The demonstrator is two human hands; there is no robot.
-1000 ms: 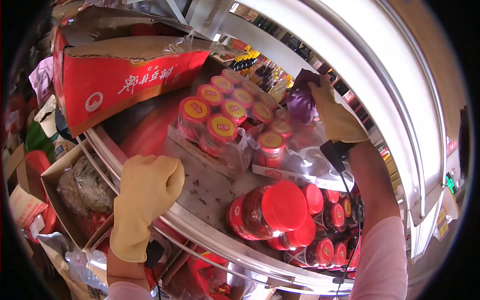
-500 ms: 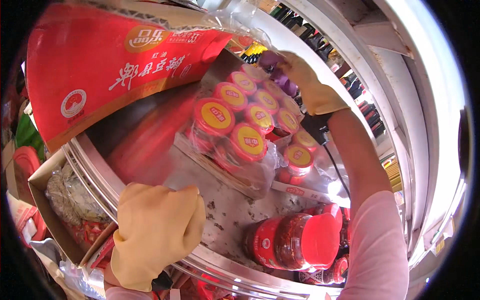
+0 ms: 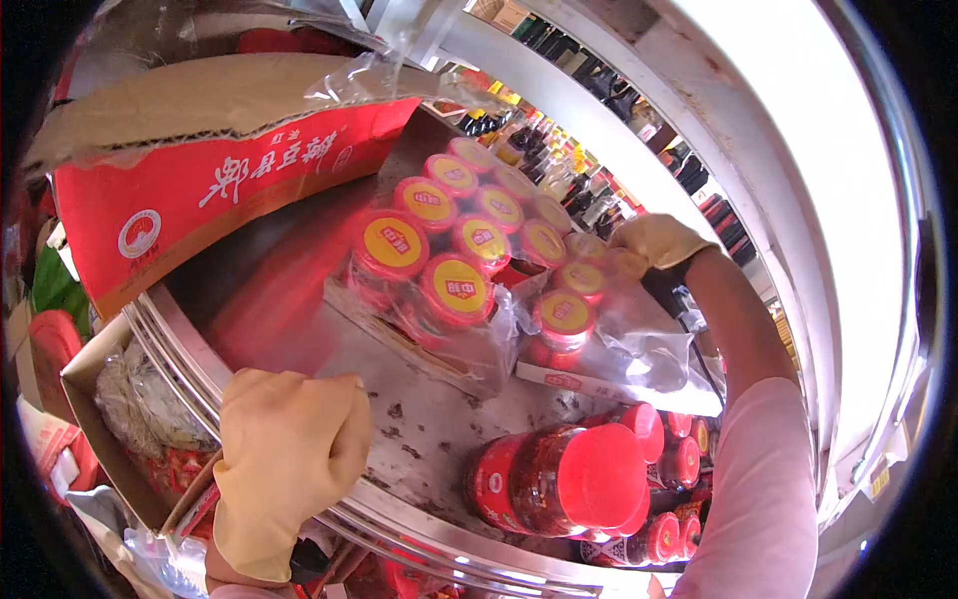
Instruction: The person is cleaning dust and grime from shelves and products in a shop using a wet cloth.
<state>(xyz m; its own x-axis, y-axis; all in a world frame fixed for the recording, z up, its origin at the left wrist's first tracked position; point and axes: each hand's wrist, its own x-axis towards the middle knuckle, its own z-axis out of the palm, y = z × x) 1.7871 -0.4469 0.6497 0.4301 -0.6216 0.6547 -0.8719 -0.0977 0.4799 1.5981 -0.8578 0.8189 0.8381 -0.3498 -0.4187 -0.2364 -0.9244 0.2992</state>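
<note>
Gloves (image 3: 284, 454) of thin cream-yellow material cover both of the person's hands. The right hand (image 3: 664, 243) is bent at the far end of a white-edged cardboard tray (image 3: 564, 379) of red-and-yellow-lidded jars (image 3: 565, 317); I cannot tell whether it grips anything or touches the nearest lids. The left hand (image 3: 294, 439) is curled into a loose fist over the curved metal lip (image 3: 439, 539) of the display shelf, with nothing seen in it, though its inside is hidden.

Loose clear plastic film (image 3: 639, 349) spreads over the tray's near side. Just left of that tray stands a pack of similar round jars (image 3: 461, 287) wrapped in clear plastic, on the spotted grey metal shelf (image 3: 399, 434). Nearer the lip is a large clear jar (image 3: 529, 484) of dark red contents with a red lid, smaller red-lidded jars (image 3: 687, 462) close beside it. A red cardboard box (image 3: 259, 175) with a brown flap stands at the upper left, and an open brown carton (image 3: 90, 414) sits outside the lip, left of the fist.
</note>
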